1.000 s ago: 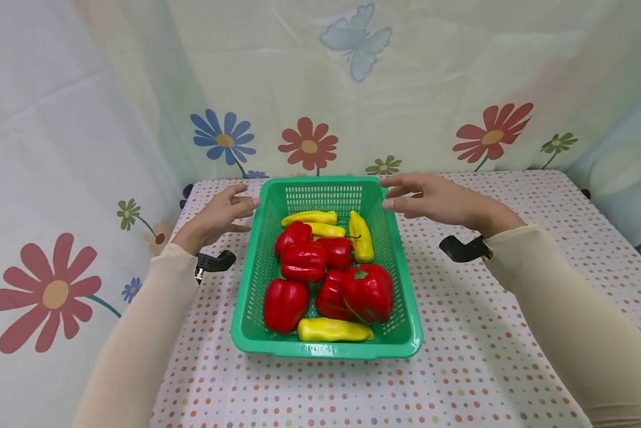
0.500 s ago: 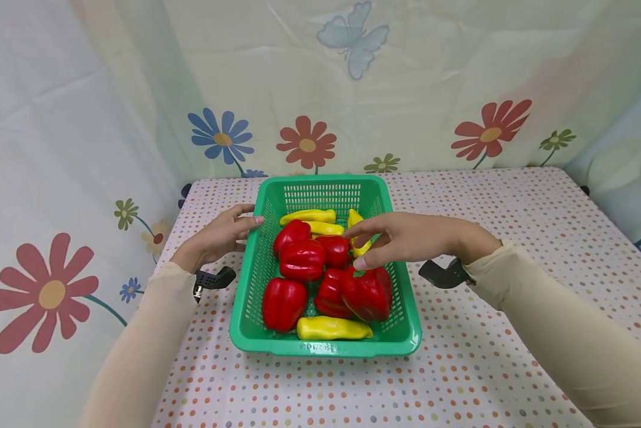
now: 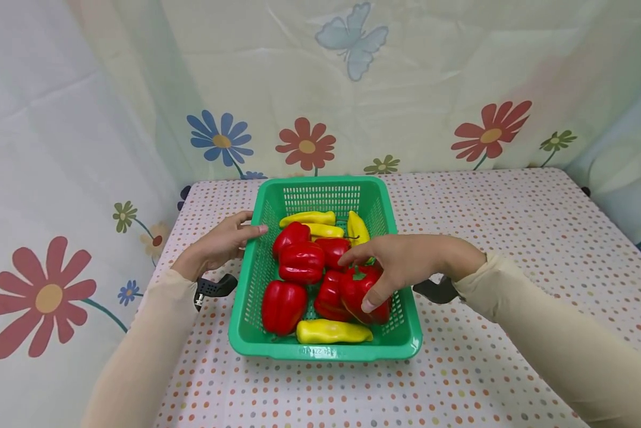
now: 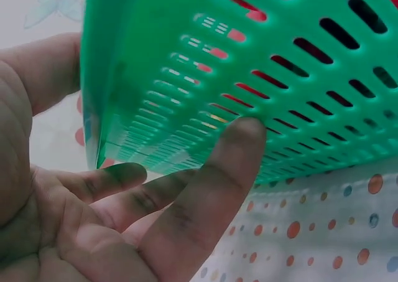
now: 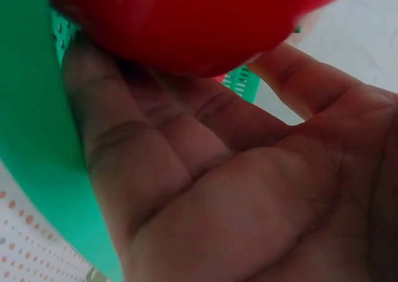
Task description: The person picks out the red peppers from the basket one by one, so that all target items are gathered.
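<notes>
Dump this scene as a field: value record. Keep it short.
container: green basket on a dotted tablecloth
contents: six red peppers, four yellow peppers
left hand: thumb over the basket's left rim, fingers outside
right hand: thumb and fingers around the front-right red pepper; firm grip unclear
backdrop: curtain printed with flowers and a butterfly

The red pepper (image 3: 354, 290) at the right hand (image 3: 408, 258) looks smooth and glossy, the basket (image 3: 320, 352) at the left hand (image 3: 221, 244) smooth plastic.
</notes>
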`<state>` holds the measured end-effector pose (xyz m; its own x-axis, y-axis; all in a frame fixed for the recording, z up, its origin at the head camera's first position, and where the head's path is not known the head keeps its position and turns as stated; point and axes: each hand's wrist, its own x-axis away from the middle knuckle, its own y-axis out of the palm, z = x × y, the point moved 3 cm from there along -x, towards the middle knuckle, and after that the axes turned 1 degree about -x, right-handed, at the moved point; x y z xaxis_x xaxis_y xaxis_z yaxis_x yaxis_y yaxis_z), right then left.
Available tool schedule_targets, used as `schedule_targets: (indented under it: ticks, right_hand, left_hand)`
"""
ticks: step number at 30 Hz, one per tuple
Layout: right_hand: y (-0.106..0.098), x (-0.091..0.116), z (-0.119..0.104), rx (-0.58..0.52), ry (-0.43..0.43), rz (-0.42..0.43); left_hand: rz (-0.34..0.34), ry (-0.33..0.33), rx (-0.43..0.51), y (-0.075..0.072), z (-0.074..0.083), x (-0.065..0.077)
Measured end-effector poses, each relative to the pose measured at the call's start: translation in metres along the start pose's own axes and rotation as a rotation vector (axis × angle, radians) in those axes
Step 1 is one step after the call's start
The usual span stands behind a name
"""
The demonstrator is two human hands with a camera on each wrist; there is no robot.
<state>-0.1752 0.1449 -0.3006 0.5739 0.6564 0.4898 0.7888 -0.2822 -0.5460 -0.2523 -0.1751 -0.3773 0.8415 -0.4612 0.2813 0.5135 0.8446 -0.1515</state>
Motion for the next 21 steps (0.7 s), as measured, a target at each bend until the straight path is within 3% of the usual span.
schedule_targets:
  ticks: [11, 21]
  right_hand:
    - [0.006, 0.001, 0.001, 0.013, -0.011, 0.05]
    - [-0.002, 0.007, 0.009, -0.057, -0.067, 0.121]
  left_hand:
    - [0.019, 0.022, -0.014, 0.001, -0.008, 0.001]
    - [0.058, 0.037, 0.001, 0.004, -0.011, 0.0]
